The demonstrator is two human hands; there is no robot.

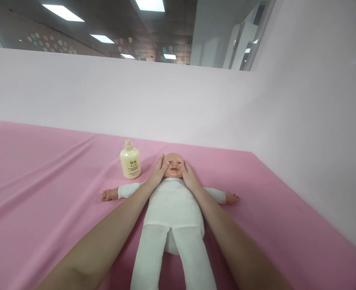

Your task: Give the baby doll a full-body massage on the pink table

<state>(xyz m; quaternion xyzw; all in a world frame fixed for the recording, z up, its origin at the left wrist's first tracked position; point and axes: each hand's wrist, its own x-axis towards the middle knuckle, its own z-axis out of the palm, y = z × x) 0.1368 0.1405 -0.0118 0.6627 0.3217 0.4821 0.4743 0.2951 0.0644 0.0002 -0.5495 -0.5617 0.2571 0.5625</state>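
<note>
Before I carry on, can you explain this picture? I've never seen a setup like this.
There is no machine here: these are a person's two bare hands, seen by one camera worn on the head, looking forward and down. The left hand and right hand cup the sides of a baby doll's head, with an open grip. The baby doll lies face up in white fabric, arms spread, on a pink sheet. A pale yellow bottle stands upright near the left hand; neither hand touches it. Behind is a white wall.
</note>
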